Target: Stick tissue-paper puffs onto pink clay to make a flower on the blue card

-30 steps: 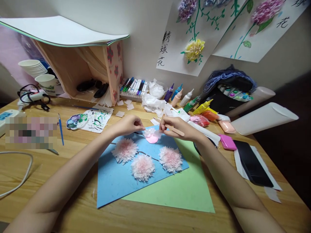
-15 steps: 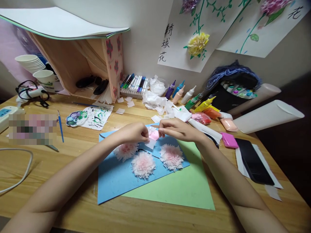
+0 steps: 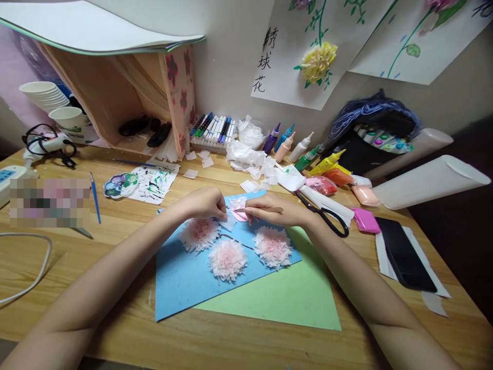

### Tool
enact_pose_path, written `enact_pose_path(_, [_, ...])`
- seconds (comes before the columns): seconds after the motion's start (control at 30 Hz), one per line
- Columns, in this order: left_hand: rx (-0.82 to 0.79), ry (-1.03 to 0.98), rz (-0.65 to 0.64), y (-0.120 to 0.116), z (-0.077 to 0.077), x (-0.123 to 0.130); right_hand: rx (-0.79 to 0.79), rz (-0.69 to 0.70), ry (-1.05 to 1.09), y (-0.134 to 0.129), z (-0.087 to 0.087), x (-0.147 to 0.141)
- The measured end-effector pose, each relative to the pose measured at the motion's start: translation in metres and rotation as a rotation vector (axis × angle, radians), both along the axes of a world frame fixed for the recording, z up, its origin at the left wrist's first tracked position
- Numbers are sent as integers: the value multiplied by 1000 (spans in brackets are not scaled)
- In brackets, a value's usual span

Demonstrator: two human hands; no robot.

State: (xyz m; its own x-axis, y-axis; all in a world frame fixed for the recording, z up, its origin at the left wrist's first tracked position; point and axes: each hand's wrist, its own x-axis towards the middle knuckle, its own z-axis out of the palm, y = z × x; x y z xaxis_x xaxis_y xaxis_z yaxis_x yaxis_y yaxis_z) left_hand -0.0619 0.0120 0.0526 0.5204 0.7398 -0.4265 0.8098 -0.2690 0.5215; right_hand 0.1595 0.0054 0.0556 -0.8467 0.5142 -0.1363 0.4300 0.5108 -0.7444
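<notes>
My left hand [image 3: 210, 204] pinches a small square of thin white paper [image 3: 228, 223] over the blue sheet [image 3: 173, 288]. My right hand [image 3: 267, 209] is closed around a thin wooden stick [image 3: 276, 209], its tip at a flat pink patch [image 3: 242, 217], which looks like soft clay. White paper tufts [image 3: 238, 202] stand at the far side of that patch. Nearer me on the blue sheet are three fluffy pink-and-white paper flowers: a left one [image 3: 199, 235], a middle one [image 3: 228, 260] and a right one [image 3: 272, 247]. Dark painted branch lines [image 3: 236, 241] run between them.
A green sheet [image 3: 269, 303] lies under the blue one. Black-handled scissors [image 3: 334, 221], a pink packet [image 3: 365, 221] and a phone [image 3: 406, 254] lie on the right. Behind are glue bottles [image 3: 301, 149], paper scraps [image 3: 250, 159] and markers [image 3: 213, 128]. A paintbrush [image 3: 95, 198] lies left.
My left hand has moved slightly left and away from the pink patch, with the paper square. My right hand has turned, and the wooden stick now shows clearly, its tip at the patch.
</notes>
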Motion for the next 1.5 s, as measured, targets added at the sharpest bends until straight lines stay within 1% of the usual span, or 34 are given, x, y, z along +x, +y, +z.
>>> enact_pose_path(0.2, [1,-47,10,3,-5,0,82,-18,6,2,-5,1])
enact_pose_path(0.37, [-22,-120,31,7,-16,2,88,-44,4,2,-4,2])
enact_pose_path(0.5, [32,-154,77,9,-22,4,105,-64,-14,2,-4,2])
enact_pose_path(0.63, [102,-165,113,9,-23,4,116,-67,-9,2,-5,2])
enact_pose_path(0.8, [136,-196,151,11,-28,5,123,-70,-4,2,-5,2])
enact_pose_path(0.93, [176,-214,167,11,-33,7,154,-68,26,1,-1,3])
enact_pose_path(1.03, [195,-205,180,9,-33,7,196,-77,62,-2,4,2])
enact_pose_path(1.13, [206,-202,179,8,-31,8,224,-58,62,-6,6,0])
enact_pose_path(1.3, [202,-196,175,8,-32,8,288,1,6,-7,-3,-6])
enact_pose_path(1.4, [199,-201,171,9,-34,8,303,-8,3,-6,-10,-7])
enact_pose_path(1.5, [199,-201,170,9,-34,8,300,-32,-7,-4,-13,-6])
